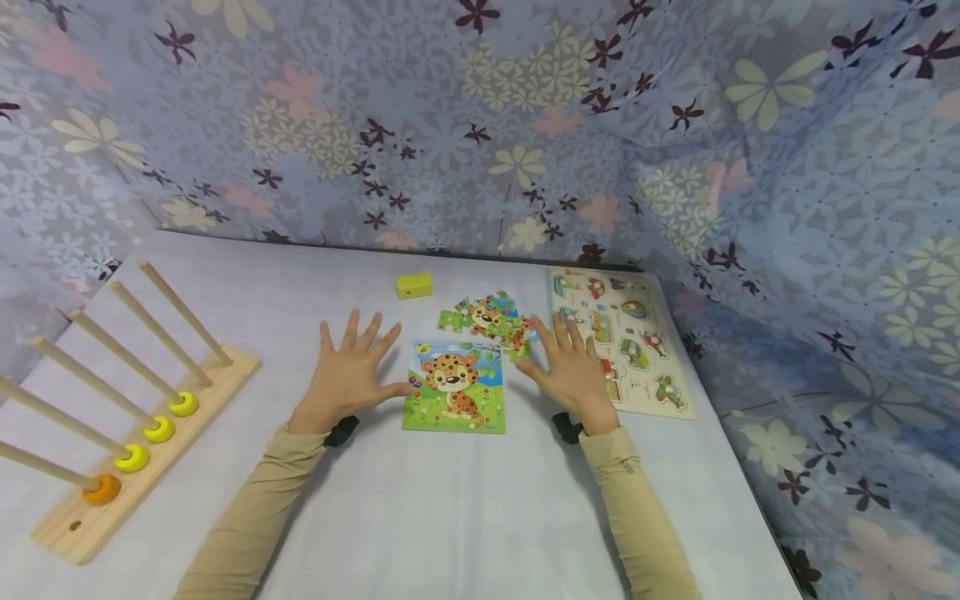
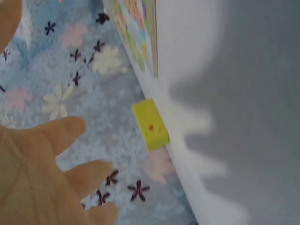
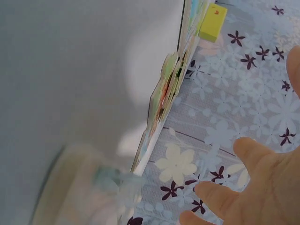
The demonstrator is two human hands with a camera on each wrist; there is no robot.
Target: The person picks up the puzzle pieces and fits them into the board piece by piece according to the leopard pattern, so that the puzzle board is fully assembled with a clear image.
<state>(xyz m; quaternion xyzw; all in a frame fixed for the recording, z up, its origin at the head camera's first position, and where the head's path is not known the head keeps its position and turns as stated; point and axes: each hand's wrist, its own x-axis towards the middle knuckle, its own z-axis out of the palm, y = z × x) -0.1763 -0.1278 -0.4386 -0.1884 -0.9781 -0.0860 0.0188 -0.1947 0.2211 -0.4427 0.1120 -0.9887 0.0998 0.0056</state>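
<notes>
My left hand (image 1: 347, 375) is spread over the table just left of a square leopard picture card (image 1: 453, 408), holding nothing. Its thumb tip overlaps the card's left edge in the head view; whether they touch I cannot tell. The right hand (image 1: 567, 371), fingers also spread and holding nothing, is to the right of the card. Loose jigsaw pieces (image 1: 487, 319) with leopard parts lie in a pile behind the card, near the right fingertips. In the wrist views, the left hand (image 2: 28, 173) and right hand (image 3: 267, 185) show straight, separated fingers.
A yellow block (image 1: 415, 287) sits near the table's back edge. On the right lies a vehicle picture board (image 1: 652, 321), partly behind the right hand. A wooden peg stand (image 1: 161, 454) with yellow rings and an orange ring (image 1: 101, 490) is at left. Flowered cloth (image 1: 420, 125) hangs behind.
</notes>
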